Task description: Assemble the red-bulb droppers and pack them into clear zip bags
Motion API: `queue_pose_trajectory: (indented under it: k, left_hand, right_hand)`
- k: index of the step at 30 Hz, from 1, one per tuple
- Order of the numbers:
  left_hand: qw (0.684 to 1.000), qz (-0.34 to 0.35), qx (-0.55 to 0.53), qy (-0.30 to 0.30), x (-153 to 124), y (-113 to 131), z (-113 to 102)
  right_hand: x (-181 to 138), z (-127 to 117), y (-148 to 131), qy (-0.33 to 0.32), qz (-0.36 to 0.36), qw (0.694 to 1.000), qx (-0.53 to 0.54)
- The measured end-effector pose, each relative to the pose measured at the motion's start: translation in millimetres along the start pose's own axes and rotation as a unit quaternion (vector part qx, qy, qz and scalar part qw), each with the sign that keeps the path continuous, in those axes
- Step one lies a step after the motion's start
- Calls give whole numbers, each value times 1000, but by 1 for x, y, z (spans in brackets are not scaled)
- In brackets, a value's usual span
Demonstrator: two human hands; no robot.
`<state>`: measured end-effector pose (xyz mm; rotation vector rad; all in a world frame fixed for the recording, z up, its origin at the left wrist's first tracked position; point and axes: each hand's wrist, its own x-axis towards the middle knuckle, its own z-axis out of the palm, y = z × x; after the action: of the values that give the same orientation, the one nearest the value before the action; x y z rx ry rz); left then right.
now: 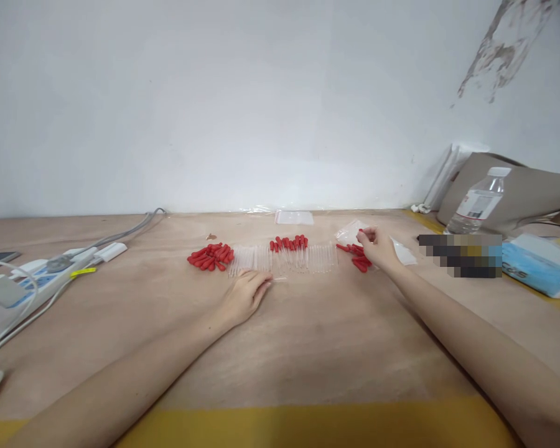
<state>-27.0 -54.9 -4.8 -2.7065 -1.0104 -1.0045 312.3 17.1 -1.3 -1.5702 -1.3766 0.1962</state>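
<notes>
My left hand [245, 300] rests low over the table, its fingertips pinched on a thin clear dropper tube [280, 279] that points right. Beyond it lie rows of bare dropper tubes [323, 259]. Between them, several droppers with red rubber bulbs [288, 244] fitted on their far ends lie side by side. At the right, my right hand [378, 249] is closed, with a red rubber bulb [361, 231] between thumb and fingertips. Below that hand is a small heap of loose red bulbs [360, 264]. A larger red heap [210, 257] lies left of the tubes.
Clear plastic bags [352, 231] lie behind and beside my right hand, and a zip bag [294, 217] near the wall. A power strip [42, 277] with cables is at left. A water bottle [478, 202], a grey bag [532, 193] and a blue tissue pack [536, 264] stand at right.
</notes>
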Motion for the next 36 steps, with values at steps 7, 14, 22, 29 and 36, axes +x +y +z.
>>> queue_pose_trajectory:
  k: [7, 14, 22, 29, 36]
  left_hand:
    - [999, 43, -2, 19, 6, 0, 7]
    - [999, 40, -1, 8, 2, 1, 5]
    - [998, 63, -6, 7, 1, -1, 7]
    - [995, 97, -9, 11, -2, -4, 9]
    - [991, 131, -9, 2, -1, -2, 8]
  right_hand:
    - [-64, 20, -65, -153, -260, 950, 81]
    - [-103, 26, -91, -258, -322, 907, 83]
    - [-106, 31, -89, -269, -309, 905, 113]
    - [-110, 35, -84, -263, -298, 910, 117]
    - [-112, 38, -79, -236, -341, 904, 105]
